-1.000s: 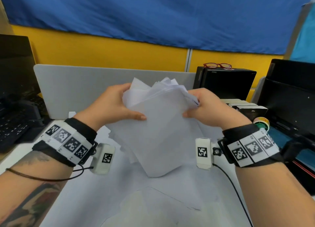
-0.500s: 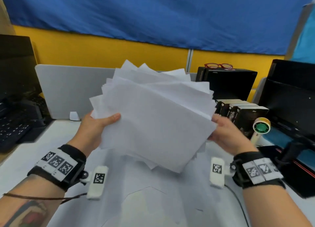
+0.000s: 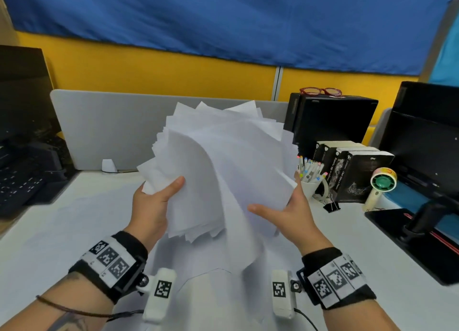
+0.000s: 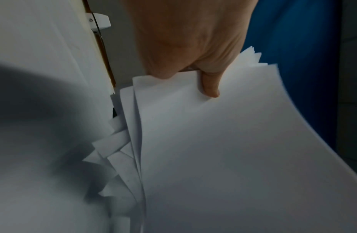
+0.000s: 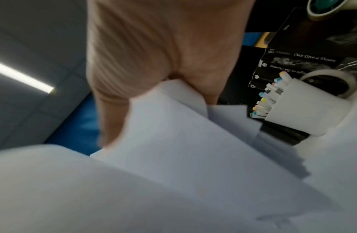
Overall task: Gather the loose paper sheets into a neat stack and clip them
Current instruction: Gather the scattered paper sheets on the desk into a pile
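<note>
1. Since half a second ago, both my hands have lifted the paper sheets higher, and they now fan out more.
2. My left hand pinches the bundle at 9 o'clock, thumb on top.
3. My right hand grasps its 3 o'clock edge.
4. At 3 o'clock beyond, the binder clip lies on the desk.

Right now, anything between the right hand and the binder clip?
Nothing visible. The binder clip lies on the desk just right of the right hand, the gap bare; the hand itself grips the paper sheets.
</note>
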Motion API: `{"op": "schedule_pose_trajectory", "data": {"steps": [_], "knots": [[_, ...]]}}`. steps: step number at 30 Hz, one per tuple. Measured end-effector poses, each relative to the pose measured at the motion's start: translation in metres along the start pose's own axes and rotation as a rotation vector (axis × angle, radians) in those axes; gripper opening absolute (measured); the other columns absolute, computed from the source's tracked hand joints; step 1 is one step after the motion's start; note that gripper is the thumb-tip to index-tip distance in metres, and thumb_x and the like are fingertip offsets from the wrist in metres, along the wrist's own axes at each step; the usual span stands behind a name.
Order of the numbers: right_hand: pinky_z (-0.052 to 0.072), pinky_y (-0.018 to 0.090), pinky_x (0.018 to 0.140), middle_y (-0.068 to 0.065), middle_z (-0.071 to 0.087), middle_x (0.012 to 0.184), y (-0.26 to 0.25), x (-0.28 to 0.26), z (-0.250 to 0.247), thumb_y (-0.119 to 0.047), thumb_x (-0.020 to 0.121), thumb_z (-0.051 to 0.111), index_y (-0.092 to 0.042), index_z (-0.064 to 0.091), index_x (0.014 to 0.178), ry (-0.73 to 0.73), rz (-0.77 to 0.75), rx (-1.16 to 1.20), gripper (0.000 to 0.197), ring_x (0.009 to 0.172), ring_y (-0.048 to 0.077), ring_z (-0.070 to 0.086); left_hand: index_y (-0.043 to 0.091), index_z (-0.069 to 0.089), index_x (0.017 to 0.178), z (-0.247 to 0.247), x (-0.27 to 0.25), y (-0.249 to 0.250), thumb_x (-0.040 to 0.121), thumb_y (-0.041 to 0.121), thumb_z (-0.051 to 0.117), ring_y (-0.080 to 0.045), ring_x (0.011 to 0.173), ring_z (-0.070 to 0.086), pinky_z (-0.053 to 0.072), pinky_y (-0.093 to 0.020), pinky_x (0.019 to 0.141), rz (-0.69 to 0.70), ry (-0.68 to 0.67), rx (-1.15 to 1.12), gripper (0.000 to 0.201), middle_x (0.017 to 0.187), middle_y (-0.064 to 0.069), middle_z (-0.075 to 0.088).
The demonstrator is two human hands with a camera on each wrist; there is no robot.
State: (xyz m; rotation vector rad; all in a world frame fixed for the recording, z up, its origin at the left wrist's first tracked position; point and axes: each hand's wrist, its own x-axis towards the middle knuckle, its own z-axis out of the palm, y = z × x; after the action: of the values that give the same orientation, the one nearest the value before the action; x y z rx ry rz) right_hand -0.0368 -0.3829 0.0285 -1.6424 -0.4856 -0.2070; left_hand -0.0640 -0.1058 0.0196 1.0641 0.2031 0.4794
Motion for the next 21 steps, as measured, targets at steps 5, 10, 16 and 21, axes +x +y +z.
{"op": "schedule_pose_trajectory", "data": {"steps": [5,10,16,21], "knots": [[0.043,0.038,0.113,-0.006,0.051,0.146,-0.005,0.0,0.0,-0.015,0.068,0.058,-0.029,0.029,0.151,-0.146,0.032,0.21,0.089,0.133,0.007,0.051,0.018,0.072,0.118,-0.008,0.005,-0.007,0.081,0.01,0.085,-0.025,0.107,0.073,0.058,-0.047,0.097,-0.038,0.127,-0.036,0.04,0.114,-0.002,0.078],[0.023,0.013,0.118,-0.024,0.003,0.163,0.003,-0.016,0.003,-0.025,0.035,0.089,-0.059,-0.014,0.145,-0.462,0.102,-0.124,0.154,0.148,-0.011,0.01,0.016,0.072,0.123,-0.026,0.017,-0.015,0.075,0.016,0.092,-0.027,0.107,0.074,0.056,-0.048,0.101,-0.104,0.186,0.036,0.052,0.116,-0.001,0.078],[0.035,0.02,0.112,-0.029,0.029,0.155,0.018,-0.013,0.015,-0.029,0.059,0.097,-0.044,-0.003,0.156,-0.331,0.128,-0.307,0.14,0.136,-0.015,0.034,0.013,0.072,0.123,-0.025,0.018,-0.009,0.078,0.011,0.089,-0.025,0.105,0.075,0.057,-0.046,0.1,-0.097,0.143,0.079,0.048,0.115,-0.002,0.078],[0.058,0.033,0.091,-0.014,0.071,0.104,0.016,0.002,0.004,0.007,0.088,0.068,-0.02,0.062,0.116,0.201,0.101,-0.075,0.039,0.087,-0.009,0.069,0.013,0.071,0.124,-0.023,0.014,0.009,0.08,0.006,0.083,-0.024,0.107,0.076,0.058,-0.041,0.093,0.017,-0.088,0.164,0.046,0.117,-0.004,0.079]]}}
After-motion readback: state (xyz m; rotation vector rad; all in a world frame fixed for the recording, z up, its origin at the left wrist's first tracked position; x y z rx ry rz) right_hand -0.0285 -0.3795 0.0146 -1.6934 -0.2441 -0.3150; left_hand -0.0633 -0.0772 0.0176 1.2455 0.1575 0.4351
